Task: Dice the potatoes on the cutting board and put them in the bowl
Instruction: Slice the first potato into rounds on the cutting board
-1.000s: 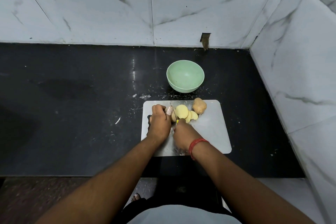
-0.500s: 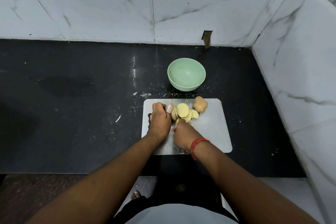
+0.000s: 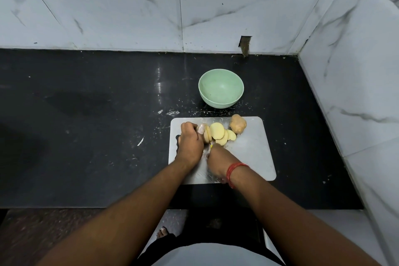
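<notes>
Slicing still under way on the cutting board [image 3: 248,157]: left hand [image 3: 190,144] curled around the potato [image 3: 206,135], right hand [image 3: 218,157] gripping the knife [image 3: 211,146]. One more slice leaning beside the fallen rounds [image 3: 218,130] than a second ago (no dice yet). Bowl [image 3: 220,88] empty, whole potato [image 3: 237,123] untouched.

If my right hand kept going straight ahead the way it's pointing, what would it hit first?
Most likely the cut potato slices lying just beyond the right hand on the cutting board; depth is hard to judge.
</notes>
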The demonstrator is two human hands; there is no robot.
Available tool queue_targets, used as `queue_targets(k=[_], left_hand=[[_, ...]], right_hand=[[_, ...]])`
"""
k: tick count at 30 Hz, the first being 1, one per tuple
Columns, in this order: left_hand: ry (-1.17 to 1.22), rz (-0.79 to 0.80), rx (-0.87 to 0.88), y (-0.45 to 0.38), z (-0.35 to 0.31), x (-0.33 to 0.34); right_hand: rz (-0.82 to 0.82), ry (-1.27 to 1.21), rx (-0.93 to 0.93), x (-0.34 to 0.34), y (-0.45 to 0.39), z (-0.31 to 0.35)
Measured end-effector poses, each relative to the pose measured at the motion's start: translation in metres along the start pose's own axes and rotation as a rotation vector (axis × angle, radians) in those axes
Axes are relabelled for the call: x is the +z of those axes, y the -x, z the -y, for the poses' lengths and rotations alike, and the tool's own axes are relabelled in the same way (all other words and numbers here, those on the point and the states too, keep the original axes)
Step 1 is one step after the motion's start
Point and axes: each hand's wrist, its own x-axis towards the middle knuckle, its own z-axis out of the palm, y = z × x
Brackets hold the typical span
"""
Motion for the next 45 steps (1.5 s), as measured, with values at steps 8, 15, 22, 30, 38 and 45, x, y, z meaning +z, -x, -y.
queue_targets(k=[8, 15, 22, 30, 38, 45], left_hand=[[-0.015, 0.000, 0.006, 0.000, -0.001, -0.001], [0.005, -0.005, 0.018, 0.000, 0.001, 0.000], [0.029, 0.006, 0.031, -0.002, 0.005, 0.000], [0.077, 0.013, 0.018, -0.005, 0.007, 0.000], [0.086, 0.006, 0.005, -0.006, 0.007, 0.001], [0.083, 0.007, -0.004, -0.005, 0.007, 0.001]], right_hand=[[0.210, 0.671, -0.038, 0.003, 0.031, -0.003], [0.185, 0.552, -0.019, 0.030, 0.030, -0.029], [-0.068, -0.190, 0.140, 0.018, 0.046, -0.027], [-0.169, -0.348, 0.090, 0.002, 0.038, -0.002], [-0.160, -0.309, 0.116, 0.003, 0.029, 0.007], [-0.155, -0.283, 0.127, 0.004, 0.028, 0.010]])
